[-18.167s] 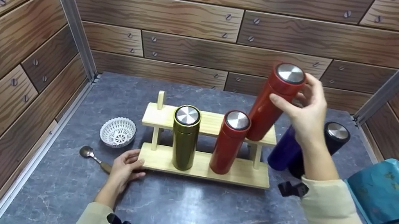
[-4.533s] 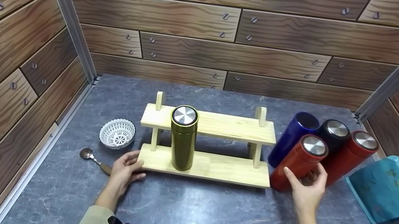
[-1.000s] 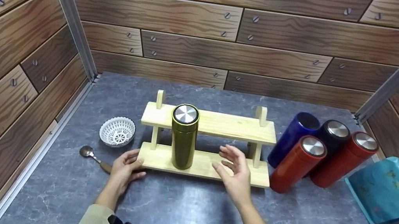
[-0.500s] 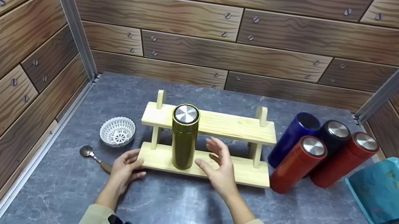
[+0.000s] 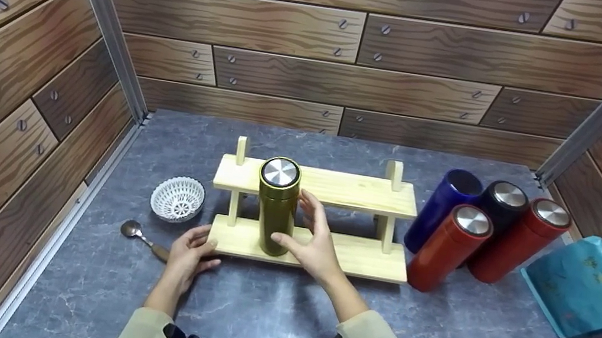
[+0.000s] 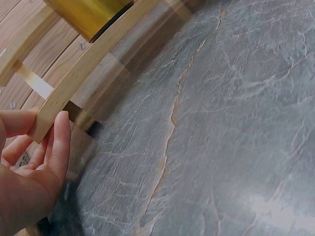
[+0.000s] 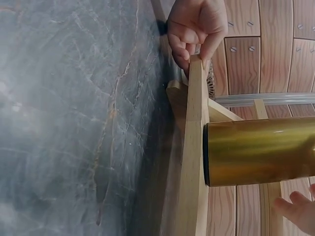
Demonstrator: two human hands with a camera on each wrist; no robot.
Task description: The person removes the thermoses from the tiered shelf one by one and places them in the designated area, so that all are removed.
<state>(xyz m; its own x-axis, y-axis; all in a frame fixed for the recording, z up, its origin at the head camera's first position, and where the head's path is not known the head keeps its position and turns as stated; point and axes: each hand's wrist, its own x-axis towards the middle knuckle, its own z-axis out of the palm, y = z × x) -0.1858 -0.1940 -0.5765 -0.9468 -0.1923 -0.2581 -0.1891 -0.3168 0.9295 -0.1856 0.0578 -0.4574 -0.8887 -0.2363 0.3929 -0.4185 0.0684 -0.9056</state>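
Observation:
An olive-gold thermos with a steel-topped lid stands upright on the lower board of a two-tier wooden shelf. My right hand is at the thermos's right side, thumb in front of its lower body and fingers beside it. In the right wrist view a gap shows between those fingers and the thermos, so the hand is not closed round it. My left hand pinches the lower board's left end; the left wrist view shows thumb and fingers on either side of the wood.
Right of the shelf stand a blue bottle with a dark top, a black thermos and two red thermoses. A teal pouch lies far right. Left are a white woven bowl and a wooden-handled spoon.
Both red thermoses went from the shelf area to the table at right, the second released there. Then my right hand moved left across the shelf to the olive thermos. My left hand stayed put.

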